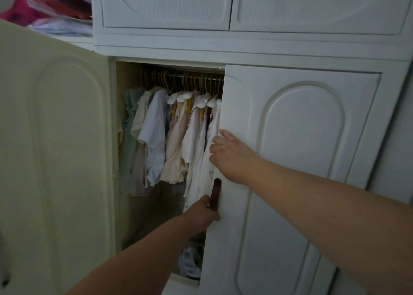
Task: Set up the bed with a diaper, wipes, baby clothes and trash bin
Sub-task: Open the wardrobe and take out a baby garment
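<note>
Two bare forearms and hands (230,156), no sleeves, rings or watch in view.

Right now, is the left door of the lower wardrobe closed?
No, the left door stands swung wide open, so the baby clothes on the rail show, while the right door covers its side.
</note>
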The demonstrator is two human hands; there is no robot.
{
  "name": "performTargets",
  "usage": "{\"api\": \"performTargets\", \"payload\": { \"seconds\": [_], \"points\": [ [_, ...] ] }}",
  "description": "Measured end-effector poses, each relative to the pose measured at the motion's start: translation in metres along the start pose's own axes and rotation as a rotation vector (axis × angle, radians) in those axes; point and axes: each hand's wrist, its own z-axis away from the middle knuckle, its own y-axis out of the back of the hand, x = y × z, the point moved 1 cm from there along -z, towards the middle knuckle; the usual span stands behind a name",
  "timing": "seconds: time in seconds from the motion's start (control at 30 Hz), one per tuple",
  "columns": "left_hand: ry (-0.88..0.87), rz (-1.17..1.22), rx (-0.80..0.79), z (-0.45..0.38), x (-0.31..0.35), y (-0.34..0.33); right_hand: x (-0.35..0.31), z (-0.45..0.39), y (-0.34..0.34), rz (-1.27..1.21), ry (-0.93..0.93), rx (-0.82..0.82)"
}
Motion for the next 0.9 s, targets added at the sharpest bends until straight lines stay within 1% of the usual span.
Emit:
{"api": "performTargets", "payload": {
  "seconds": [0.23, 0.37, 0.57, 0.67, 0.73, 0.8, 0.9],
  "points": [
    [-0.006, -0.117, -0.063, 0.033, -0.009, -0.001, -0.015, 0.012, 0.026, -0.006, -0.031, -0.06],
    [-0.043, -0.195, -0.094, 0.061, -0.009, 0.001, -0.03, 0.028, 0.055, 0.006, -0.051, -0.084],
    [-0.079, -0.251, -0.163, 0.098, -0.008, -0.009, -0.045, 0.05, 0.098, 0.004, -0.094, -0.074],
    [-0.112, -0.294, -0.179, 0.12, -0.006, -0.015, -0.052, 0.063, 0.12, 0.051, -0.105, -0.048],
    [-0.141, -0.293, -0.227, 0.135, -0.004, -0.021, -0.055, 0.071, 0.134, 0.098, -0.106, -0.05],
    [-0.177, -0.307, -0.271, 0.15, 0.0, -0.027, -0.059, 0.078, 0.15, 0.143, -0.133, -0.106],
    [-0.229, -0.315, -0.314, 0.167, 0.007, -0.037, -0.066, 0.084, 0.172, 0.208, -0.174, -0.289]
  ]
}}
